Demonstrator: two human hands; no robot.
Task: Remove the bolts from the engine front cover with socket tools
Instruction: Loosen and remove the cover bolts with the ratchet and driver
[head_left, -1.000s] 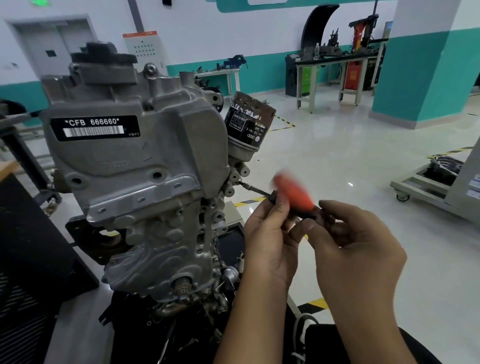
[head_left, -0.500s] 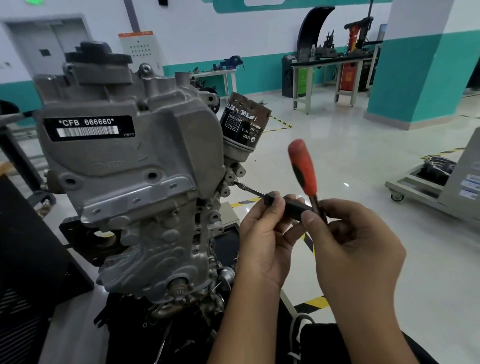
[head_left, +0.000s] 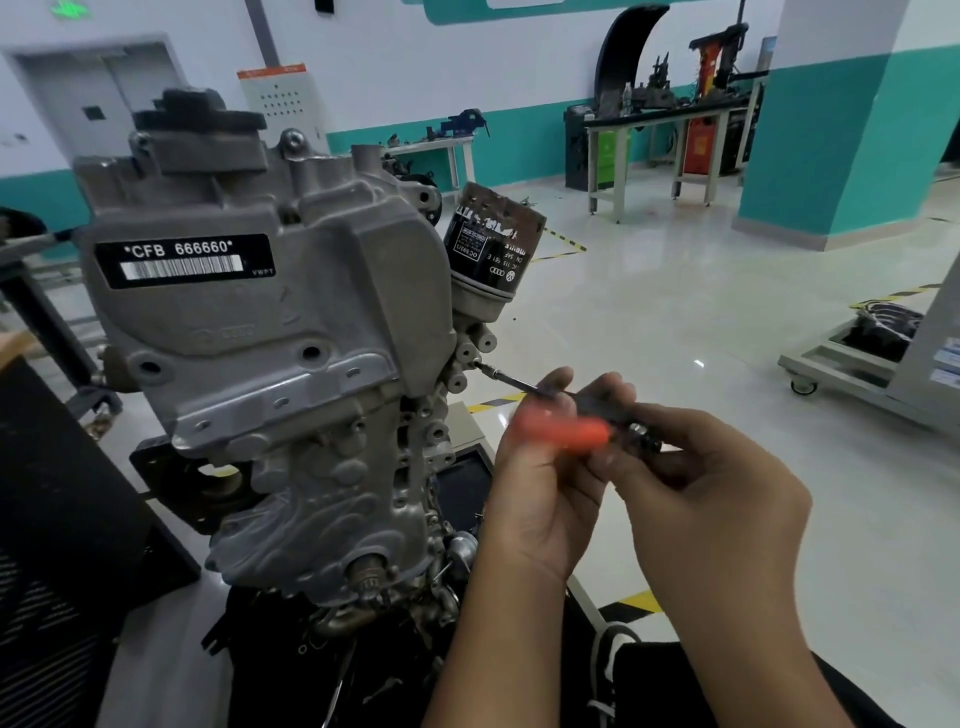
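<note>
Swung down from upright, one orange-handled ratchet (head_left: 563, 431) is gripped by both hands, left hand (head_left: 540, 483) and right hand (head_left: 711, 499).

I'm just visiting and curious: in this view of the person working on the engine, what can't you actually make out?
Head view only:
- Orange handle: smeared by motion blur, so its shape and angle are unclear.
- Tool tip at the engine front cover: too small to show the bolt or socket.
- Left hand and right hand: fingers overlap the tool, hiding the exact grip.
- Oil filter: small print unreadable.
</note>
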